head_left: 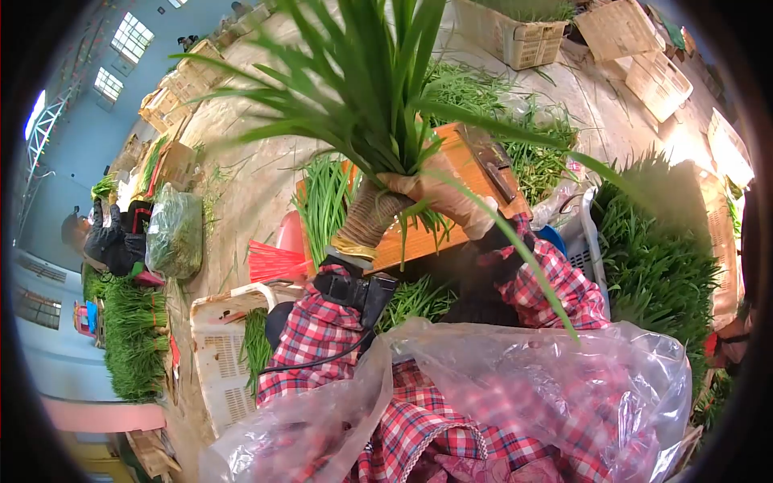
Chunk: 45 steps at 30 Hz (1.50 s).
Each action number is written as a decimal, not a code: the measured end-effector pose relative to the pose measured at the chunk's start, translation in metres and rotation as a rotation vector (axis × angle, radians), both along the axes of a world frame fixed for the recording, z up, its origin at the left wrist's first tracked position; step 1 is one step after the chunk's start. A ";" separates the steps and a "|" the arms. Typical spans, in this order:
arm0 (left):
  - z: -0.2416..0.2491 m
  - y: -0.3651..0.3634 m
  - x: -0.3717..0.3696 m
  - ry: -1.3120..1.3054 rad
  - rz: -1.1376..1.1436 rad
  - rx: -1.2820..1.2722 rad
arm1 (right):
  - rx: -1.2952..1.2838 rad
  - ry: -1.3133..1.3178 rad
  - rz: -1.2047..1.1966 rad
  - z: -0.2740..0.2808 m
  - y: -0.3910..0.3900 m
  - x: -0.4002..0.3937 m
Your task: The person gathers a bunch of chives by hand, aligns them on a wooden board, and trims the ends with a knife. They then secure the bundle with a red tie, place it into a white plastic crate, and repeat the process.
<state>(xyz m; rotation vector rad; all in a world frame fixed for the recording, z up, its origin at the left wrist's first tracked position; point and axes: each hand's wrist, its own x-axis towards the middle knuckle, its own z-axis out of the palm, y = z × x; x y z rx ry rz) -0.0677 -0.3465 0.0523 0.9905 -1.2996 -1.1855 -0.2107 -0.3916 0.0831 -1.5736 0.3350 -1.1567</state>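
Note:
A bunch of long green leaves (378, 105) stands upright, fanned out at the top, above an orange wooden board (403, 245). My left hand (374, 211), in a striped glove, is wrapped round the lower part of the bunch from the left. From the right, my right hand (451, 189), in a pale glove, closes round the same part and touches my left hand. Some leaf ends hang below both hands. More cut green stalks (324, 201) lie on the board's left side. Red ties (275, 262) are spread left of the board.
A white crate (225, 354) stands at lower left. Piled greens (656, 241) fill the right side. Loose leaves (539, 153) lie beyond the board. Clear plastic (555, 386) covers my lap. A co-worker (117, 241) sits at far left, beside a bagged bundle (175, 232).

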 end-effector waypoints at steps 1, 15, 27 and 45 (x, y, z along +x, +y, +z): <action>-0.013 -0.008 0.000 -0.428 0.128 -0.247 | -0.050 0.096 0.017 -0.013 -0.013 -0.002; -0.107 -0.026 -0.049 -0.787 0.436 -0.257 | -0.016 0.036 -0.166 -0.052 -0.017 -0.001; 0.033 0.126 0.026 0.391 -0.298 0.539 | -1.188 0.348 -0.316 0.022 0.091 0.003; 0.048 0.185 0.088 0.319 -0.336 0.469 | -1.280 0.303 0.359 -0.021 0.230 0.023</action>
